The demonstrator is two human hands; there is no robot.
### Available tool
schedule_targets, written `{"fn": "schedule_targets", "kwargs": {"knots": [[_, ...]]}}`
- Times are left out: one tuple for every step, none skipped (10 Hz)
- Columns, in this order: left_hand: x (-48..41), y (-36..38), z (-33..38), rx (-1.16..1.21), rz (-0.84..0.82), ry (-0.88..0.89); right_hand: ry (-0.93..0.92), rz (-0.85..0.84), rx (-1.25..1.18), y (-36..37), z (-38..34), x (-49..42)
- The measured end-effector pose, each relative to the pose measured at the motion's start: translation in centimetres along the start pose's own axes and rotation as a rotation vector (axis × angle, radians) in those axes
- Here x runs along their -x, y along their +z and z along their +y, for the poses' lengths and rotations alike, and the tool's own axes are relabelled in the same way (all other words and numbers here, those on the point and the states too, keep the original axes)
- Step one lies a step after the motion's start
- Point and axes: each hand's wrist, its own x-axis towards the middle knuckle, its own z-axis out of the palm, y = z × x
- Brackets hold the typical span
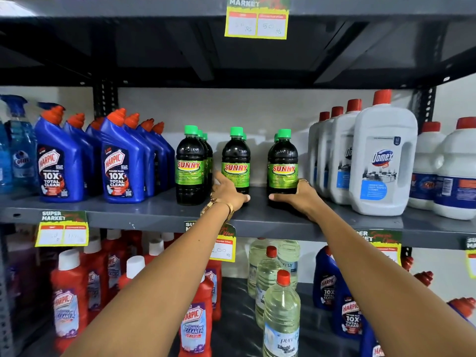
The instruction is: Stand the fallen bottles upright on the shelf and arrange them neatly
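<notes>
Two bare arms reach up from the bottom edge to a grey metal shelf [154, 215] at the centre of the view. Three rows of dark bottles with green caps and green SUNNY labels stand upright there, running front to back. The left hand [228, 193] has its grip wrapped around the base of the middle front bottle [235, 161]. The right hand [296, 195], at 3 o'clock from the left, has its grip closed around the base of the right front bottle [282, 163]. The left front bottle [190, 166], at 9 o'clock from the hands, stands untouched. Blue Harpic bottles [121, 163] fill the shelf further toward 9 o'clock; white Domex jugs [383, 161] stand toward 3 o'clock
</notes>
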Motion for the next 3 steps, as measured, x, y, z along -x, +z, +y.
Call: {"fn": "schedule_targets", "kwargs": {"knots": [[-0.4, 0.3, -0.4, -0.004, -0.002, 0.0, 0.0, -0.008, 0.013, -0.1, 0.0, -0.1], [0.1, -0.1, -0.2, -0.006, -0.016, -0.011, 0.023, -0.01, 0.045, 0.0, -0.2, 0.2], [0.7, -0.4, 0.0, 0.026, -0.025, 0.021, 0.018, 0.051, 0.032, -0.1, -1.3, 1.3]]}}
